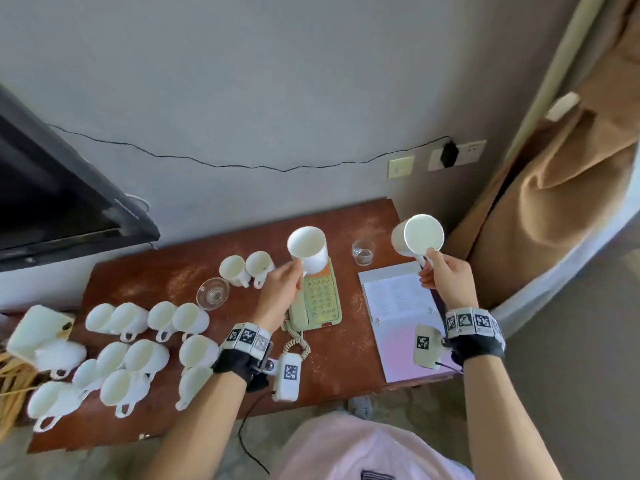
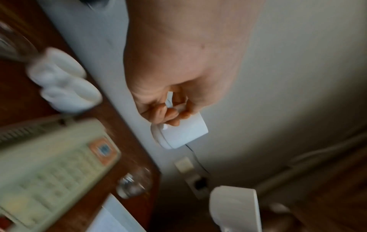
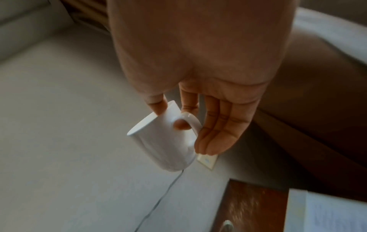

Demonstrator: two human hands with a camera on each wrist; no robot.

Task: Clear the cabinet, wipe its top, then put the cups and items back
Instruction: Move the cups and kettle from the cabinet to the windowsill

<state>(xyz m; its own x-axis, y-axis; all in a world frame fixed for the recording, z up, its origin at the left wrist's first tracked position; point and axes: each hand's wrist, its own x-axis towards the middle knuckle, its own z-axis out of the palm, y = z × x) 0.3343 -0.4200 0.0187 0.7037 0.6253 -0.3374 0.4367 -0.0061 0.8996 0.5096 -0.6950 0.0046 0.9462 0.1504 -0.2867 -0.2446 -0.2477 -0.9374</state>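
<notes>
While both mugs hang in the air, the views read as follows.

Head view: the left hand (image 1: 282, 289) grips the handle of a white mug (image 1: 308, 249), mouth tipped toward the camera, above the phone (image 1: 317, 297) at mid-desk (image 1: 346, 358). The right hand (image 1: 446, 275) holds a second white mug (image 1: 417, 235) by its handle, over the desk's right end near the binder (image 1: 401, 306) and a small glass (image 1: 363, 251).

Left wrist view: curled fingers (image 2: 168, 113) wrap the handle – the mug's long axis points away from the palm.

Right wrist view: forefinger through the handle, thumb on the wall, the other fingers straight beside it; plain glossy white, on its side.

Judgement: the right hand is nearer the desk's edge – likely clearing.
</notes>
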